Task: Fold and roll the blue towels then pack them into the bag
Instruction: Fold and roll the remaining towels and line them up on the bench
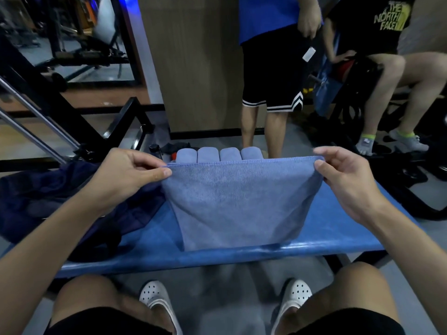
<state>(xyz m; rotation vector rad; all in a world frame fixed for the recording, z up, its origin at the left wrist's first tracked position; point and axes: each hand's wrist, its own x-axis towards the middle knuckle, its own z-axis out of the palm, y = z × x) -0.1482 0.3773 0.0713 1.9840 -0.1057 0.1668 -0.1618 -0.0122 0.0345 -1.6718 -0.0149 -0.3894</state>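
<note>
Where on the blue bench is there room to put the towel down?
The bench is bare on its right end, past the held towel, and along the near edge in front of it. It is crowded on the left, where the bag sprawls, and at the far edge, where four rolled towels sit.
</note>
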